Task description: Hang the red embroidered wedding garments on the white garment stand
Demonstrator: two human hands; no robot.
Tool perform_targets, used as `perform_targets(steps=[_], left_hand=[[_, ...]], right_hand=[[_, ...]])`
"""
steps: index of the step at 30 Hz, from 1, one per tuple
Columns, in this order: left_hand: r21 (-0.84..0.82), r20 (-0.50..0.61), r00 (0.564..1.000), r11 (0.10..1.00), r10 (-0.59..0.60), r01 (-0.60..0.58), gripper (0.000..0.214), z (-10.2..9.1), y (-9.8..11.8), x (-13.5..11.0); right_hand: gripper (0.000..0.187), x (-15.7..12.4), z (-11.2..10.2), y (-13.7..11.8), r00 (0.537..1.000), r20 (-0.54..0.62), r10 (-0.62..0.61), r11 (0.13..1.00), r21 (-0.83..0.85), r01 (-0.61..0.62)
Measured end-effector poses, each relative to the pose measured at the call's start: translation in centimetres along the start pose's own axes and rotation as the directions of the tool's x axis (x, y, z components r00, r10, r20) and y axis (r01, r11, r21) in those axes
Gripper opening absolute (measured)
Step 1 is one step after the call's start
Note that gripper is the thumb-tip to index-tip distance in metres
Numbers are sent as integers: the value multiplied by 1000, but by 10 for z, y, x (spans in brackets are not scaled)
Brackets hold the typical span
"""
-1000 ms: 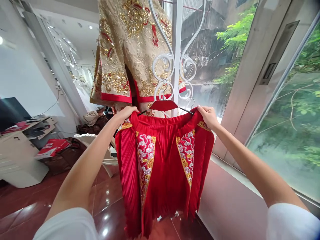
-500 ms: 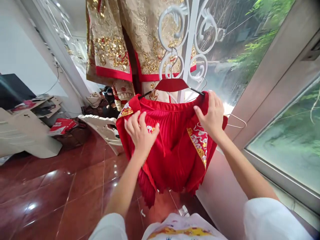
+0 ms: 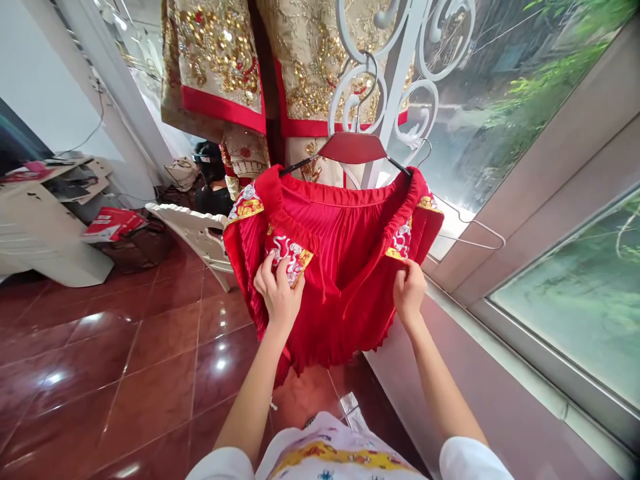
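A red pleated garment (image 3: 330, 230) with embroidered panels and thin ties hangs from a dark red hanger (image 3: 353, 148) with black arms. The hanger's hook is up by the white scrolled metalwork. My left hand (image 3: 280, 293) is closed on the garment's left front, at the lower edge of an embroidered patch (image 3: 290, 257). On the other side, my right hand (image 3: 410, 291) grips the cloth just below the right embroidered patch (image 3: 401, 241). The garment's front sags into a V between my hands. Some fingertips are hidden in the fabric.
Gold-sequinned garments (image 3: 220, 53) with red hems hang behind. White scrollwork (image 3: 357, 87) stands before the window at right, with a white wire hanger (image 3: 475, 230) near it. To the left are a white chair (image 3: 193, 233), a red box (image 3: 113, 223) and a white desk (image 3: 45, 220).
Both hands have moved down from the garment's upper part and closed on its front cloth. The right one was up at the shoulder of the hanger. The view has shifted slightly.
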State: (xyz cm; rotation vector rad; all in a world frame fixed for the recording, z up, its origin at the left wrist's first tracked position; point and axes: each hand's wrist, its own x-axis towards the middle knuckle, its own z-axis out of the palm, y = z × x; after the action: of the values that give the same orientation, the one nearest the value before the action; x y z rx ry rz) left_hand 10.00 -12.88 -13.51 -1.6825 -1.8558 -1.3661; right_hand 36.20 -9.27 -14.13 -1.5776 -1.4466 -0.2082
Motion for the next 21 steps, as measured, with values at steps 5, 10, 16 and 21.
perform_targets(steps=[5,10,16,21], left_hand=[[-128,-148,988,991,-47,28,30,-7,16,-8],[-337,-171,984,942,-55,-6,19,-20,38,-5],[-487,-17,988,864,-151,124,12,-1,67,1],[-347,212,961,905,-179,245,10,35,51,22]], right_hand=[[26,-15,-17,-27,989,3,149,983,103,-149],[13,-22,-30,-71,1000,7,16,951,308,-17],[17,-14,0,-109,987,101,-124,876,478,61],[15,2,38,-103,967,225,-124,925,378,30]])
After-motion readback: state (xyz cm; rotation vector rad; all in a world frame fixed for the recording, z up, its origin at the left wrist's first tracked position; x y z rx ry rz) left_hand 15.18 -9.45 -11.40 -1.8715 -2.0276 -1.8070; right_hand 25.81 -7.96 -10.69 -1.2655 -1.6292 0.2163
